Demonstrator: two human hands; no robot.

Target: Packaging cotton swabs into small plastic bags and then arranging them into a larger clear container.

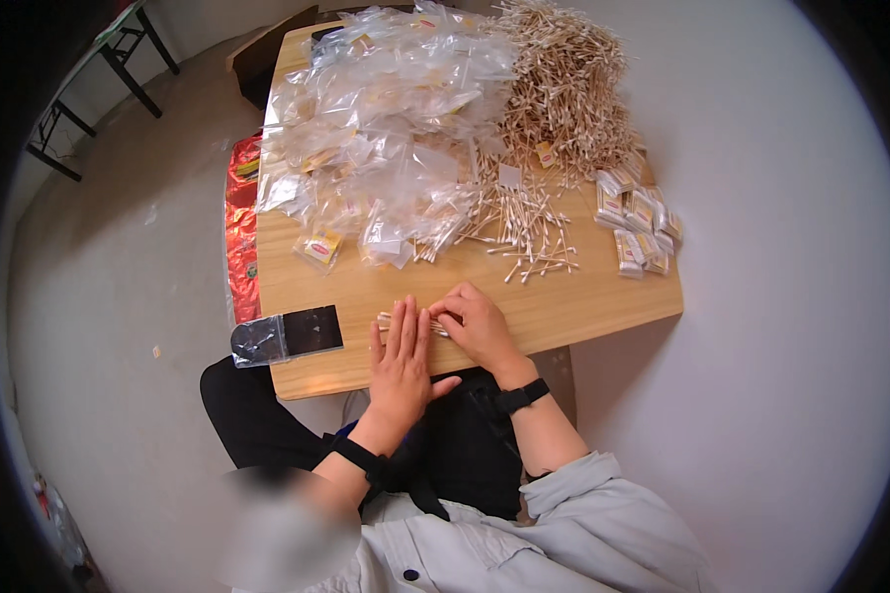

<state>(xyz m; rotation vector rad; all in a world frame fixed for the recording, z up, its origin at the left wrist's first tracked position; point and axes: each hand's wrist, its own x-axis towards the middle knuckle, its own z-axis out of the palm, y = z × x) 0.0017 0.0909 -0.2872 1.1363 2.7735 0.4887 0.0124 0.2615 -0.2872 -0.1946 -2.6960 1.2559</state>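
Near the front edge of the wooden table, a small row of cotton swabs (439,330) lies under my hands. My left hand (401,358) rests flat across them, fingers stretched out and thumb apart, covering most of the row. From the right, my right hand (477,324) bends its fingers in a pinch at the swabs' right end, close to my left fingers. Its fingertips partly hide what they grip. Beyond my hands is a loose scatter of cotton swabs (536,225), joined to a tall heap of cotton swabs (567,89) at the far right.
Clear plastic bags (386,109) with yellow labels cover the table's far left. Several filled packs (640,219) lie at the right edge. A black flat piece with a clear sleeve (311,330) sits at the front left corner. A red shiny bag (242,232) hangs beside the wooden table (554,311).
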